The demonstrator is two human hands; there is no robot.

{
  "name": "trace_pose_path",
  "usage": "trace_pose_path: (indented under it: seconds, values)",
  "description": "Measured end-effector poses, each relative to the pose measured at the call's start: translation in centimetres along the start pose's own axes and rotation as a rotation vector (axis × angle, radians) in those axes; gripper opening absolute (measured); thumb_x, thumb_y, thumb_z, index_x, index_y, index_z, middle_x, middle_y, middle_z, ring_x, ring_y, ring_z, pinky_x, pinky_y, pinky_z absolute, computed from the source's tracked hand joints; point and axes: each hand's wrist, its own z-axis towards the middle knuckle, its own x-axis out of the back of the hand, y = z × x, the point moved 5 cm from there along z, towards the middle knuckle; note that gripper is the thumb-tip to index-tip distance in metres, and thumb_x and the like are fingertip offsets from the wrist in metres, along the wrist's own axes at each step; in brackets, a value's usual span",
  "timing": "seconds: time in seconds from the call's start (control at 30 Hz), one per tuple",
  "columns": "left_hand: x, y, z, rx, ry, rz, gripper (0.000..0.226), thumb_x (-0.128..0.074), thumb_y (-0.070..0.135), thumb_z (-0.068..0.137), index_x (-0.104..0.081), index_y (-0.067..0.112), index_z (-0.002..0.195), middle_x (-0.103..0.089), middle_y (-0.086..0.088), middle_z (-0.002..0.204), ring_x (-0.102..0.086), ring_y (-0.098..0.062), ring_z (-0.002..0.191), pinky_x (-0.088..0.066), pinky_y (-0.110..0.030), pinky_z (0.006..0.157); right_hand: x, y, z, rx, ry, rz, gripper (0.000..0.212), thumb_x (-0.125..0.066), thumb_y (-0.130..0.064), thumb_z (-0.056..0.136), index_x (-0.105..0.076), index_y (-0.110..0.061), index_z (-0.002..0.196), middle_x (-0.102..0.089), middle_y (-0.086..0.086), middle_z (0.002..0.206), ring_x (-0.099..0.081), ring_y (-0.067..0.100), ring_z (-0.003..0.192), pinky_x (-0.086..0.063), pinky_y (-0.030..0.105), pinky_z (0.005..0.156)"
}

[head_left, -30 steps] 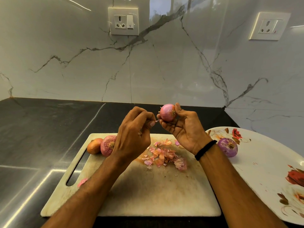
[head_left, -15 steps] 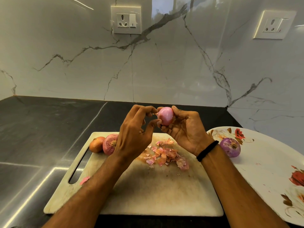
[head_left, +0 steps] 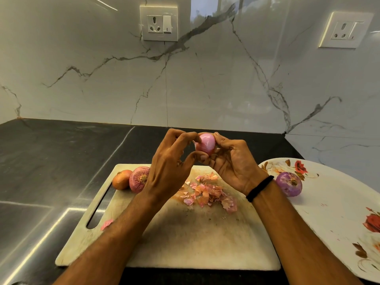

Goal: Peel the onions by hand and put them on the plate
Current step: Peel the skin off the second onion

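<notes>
A small pink onion [head_left: 205, 144] is held up above the cutting board [head_left: 185, 239]. My right hand [head_left: 232, 163] grips it from the right and below. My left hand [head_left: 172, 161] pinches at its left side with thumb and fingertips. Two unpeeled onions lie at the board's far left corner, an orange one [head_left: 121, 179] and a reddish one [head_left: 138, 178]. A peeled purple onion [head_left: 289, 184] sits on the white floral plate [head_left: 333, 206] at the right. Loose skins [head_left: 207, 193] are heaped on the board under my hands.
The board lies on a dark stone counter [head_left: 51, 161] against a marble wall with two sockets. One pink skin scrap [head_left: 107, 223] lies by the board's handle slot. The plate runs past the right edge of view.
My left hand has come back from pulling away to the left and now pinches the onion again. The onion has turned a little in my right hand.
</notes>
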Motion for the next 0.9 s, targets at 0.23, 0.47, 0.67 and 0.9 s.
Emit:
trace_pose_path:
  seconds: [0.23, 0.47, 0.67, 0.9]
  values:
    - [-0.2, -0.3, -0.1, -0.001, -0.005, 0.000, 0.029, -0.068, 0.026, 0.089, -0.052, 0.024, 0.114, -0.059, -0.005, 0.109, -0.060, -0.022, 0.095, -0.059, -0.046, 0.075, 0.1, 0.2, 0.2, 0.012, 0.009, -0.023, 0.032, -0.043, -0.026, 0.103, -0.064, -0.004, 0.114, -0.064, 0.024, 0.114, -0.066, 0.030, 0.089, -0.061, 0.033, 0.075]
    - [-0.1, -0.2, -0.4, -0.055, 0.035, 0.040, 0.012, -0.063, 0.020, 0.094, -0.063, 0.011, 0.101, -0.063, -0.006, 0.095, -0.058, -0.020, 0.085, -0.056, -0.046, 0.065, 0.1, 0.3, 0.3, 0.010, -0.030, -0.015, 0.036, -0.043, -0.026, 0.103, -0.060, -0.002, 0.123, -0.064, 0.027, 0.119, -0.067, 0.033, 0.096, -0.058, 0.041, 0.088]
    - [-0.1, -0.6, -0.2, 0.033, 0.032, -0.003, 0.033, -0.072, 0.019, 0.087, -0.056, 0.017, 0.117, -0.060, -0.004, 0.107, -0.054, -0.010, 0.095, -0.054, -0.028, 0.079, 0.5, 0.2, 0.2, -0.015, 0.018, -0.090, 0.037, -0.048, -0.033, 0.100, -0.064, -0.007, 0.121, -0.066, 0.025, 0.113, -0.067, 0.031, 0.092, -0.056, 0.042, 0.088]
    - [0.0, -0.7, 0.1, -0.005, 0.020, 0.002, 0.033, -0.068, 0.018, 0.090, -0.053, 0.025, 0.118, -0.059, -0.005, 0.112, -0.054, -0.012, 0.102, -0.056, -0.033, 0.082, 0.8, -0.2, 0.4, 0.056, 0.063, -0.208, 0.034, -0.055, -0.033, 0.095, -0.068, -0.009, 0.116, -0.066, 0.017, 0.106, -0.060, 0.024, 0.093, -0.054, 0.031, 0.079]
